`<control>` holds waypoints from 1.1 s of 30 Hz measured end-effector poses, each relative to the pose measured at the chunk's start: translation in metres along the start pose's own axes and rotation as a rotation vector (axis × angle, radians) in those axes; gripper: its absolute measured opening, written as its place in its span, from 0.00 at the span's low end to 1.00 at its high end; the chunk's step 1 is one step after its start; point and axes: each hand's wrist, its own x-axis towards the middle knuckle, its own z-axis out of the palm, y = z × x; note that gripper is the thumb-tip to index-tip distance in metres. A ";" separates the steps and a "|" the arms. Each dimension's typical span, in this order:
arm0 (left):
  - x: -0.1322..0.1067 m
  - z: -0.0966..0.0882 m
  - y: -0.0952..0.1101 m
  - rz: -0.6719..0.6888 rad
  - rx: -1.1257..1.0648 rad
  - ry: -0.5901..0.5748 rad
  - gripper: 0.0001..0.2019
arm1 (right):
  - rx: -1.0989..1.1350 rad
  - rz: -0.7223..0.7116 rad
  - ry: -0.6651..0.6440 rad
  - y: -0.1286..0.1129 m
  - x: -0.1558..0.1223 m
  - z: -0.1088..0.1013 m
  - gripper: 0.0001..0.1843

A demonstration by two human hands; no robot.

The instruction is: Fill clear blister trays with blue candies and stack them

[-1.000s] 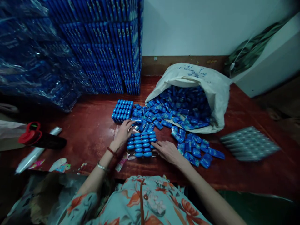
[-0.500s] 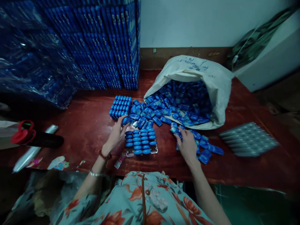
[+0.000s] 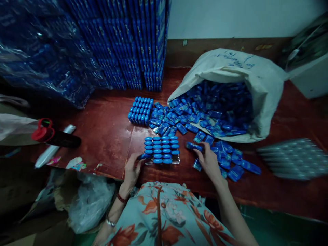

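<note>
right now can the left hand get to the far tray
Probably yes: the left hand sits at the left edge of the near tray, and bare table lies between it and the far tray.

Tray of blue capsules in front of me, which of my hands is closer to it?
Left. The left hand touches the tray at its near-left corner; the right hand is apart, off to its right, holding a loose blue packet.

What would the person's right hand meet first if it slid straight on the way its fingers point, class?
The right hand points up and left; a blue packet lies right at its fingers. Beyond that, probably the loose packets spilled before the sack, though depth is unclear.
</note>
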 end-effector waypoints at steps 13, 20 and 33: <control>0.028 -0.014 0.014 0.506 0.387 -0.383 0.14 | 0.238 -0.325 0.019 -0.027 -0.040 0.004 0.10; 0.021 -0.006 0.006 0.550 0.427 -0.370 0.18 | -0.158 -0.723 -0.156 -0.037 -0.023 0.008 0.19; 0.036 0.013 0.033 0.107 0.250 -0.003 0.19 | -0.389 -0.551 0.038 -0.068 -0.035 0.026 0.14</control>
